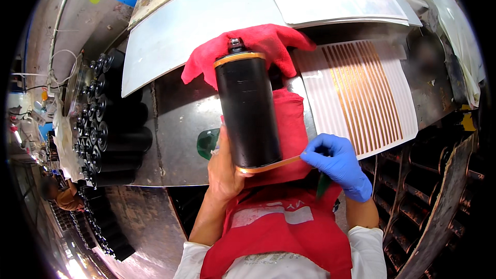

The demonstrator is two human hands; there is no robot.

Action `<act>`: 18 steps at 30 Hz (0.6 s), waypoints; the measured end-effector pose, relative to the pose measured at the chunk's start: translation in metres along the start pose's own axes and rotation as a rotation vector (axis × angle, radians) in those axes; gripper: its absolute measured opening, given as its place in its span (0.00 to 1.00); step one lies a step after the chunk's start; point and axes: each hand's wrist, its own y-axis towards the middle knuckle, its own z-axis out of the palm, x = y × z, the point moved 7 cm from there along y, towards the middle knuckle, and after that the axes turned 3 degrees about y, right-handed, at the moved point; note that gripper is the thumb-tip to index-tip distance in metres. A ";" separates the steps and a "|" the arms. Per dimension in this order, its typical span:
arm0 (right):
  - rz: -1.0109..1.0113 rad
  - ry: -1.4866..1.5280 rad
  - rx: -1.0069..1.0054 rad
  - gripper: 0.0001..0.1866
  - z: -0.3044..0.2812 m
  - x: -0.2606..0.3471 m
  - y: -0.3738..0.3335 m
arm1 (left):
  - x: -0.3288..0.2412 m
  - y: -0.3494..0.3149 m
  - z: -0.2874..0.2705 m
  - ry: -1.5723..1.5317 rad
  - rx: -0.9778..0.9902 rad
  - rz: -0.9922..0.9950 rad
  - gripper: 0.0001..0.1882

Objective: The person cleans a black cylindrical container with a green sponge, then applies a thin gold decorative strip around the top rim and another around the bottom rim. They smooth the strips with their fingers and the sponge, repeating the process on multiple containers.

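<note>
A black cylindrical canister (248, 108) with a narrow neck at its far end stands out over the table in front of me. A gold band (240, 59) circles its far end. My bare left hand (223, 168) grips the canister's near left side, fingers partly hidden behind it. A gold strip (281, 164) runs along the near rim and reaches out to the right. My right hand (338, 163), in a blue glove, pinches the strip's free end, apart from the canister. Below that hand shows a dark green flat piece (323, 185); I cannot tell whether the hand holds it.
Red cloths (289, 124) lie under and behind the canister. A white sheet with gold strips (369, 98) rests to the right. Several black canisters (124, 139) stack at the left. A green translucent piece (207, 142) lies on the metal table (178, 119). A person (67, 196) is far left.
</note>
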 end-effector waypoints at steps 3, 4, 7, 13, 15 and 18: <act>-0.021 0.025 0.020 0.07 0.008 0.000 0.002 | -0.003 0.003 -0.005 0.015 0.072 -0.076 0.58; -0.017 0.028 0.018 0.06 0.008 -0.001 0.002 | -0.014 0.005 -0.010 0.077 0.000 -0.030 0.58; -0.010 0.023 0.004 0.06 0.006 -0.002 0.002 | -0.036 0.010 -0.011 0.130 -0.045 0.082 0.54; 0.022 0.036 -0.005 0.06 0.006 0.009 -0.003 | -0.055 0.033 -0.003 0.327 0.048 0.184 0.41; 0.015 0.026 -0.004 0.06 0.009 0.008 -0.001 | -0.051 0.031 -0.003 0.203 -0.023 0.157 0.41; -0.018 0.017 0.015 0.06 0.023 0.001 0.006 | -0.033 0.016 0.001 0.062 -0.029 0.077 0.50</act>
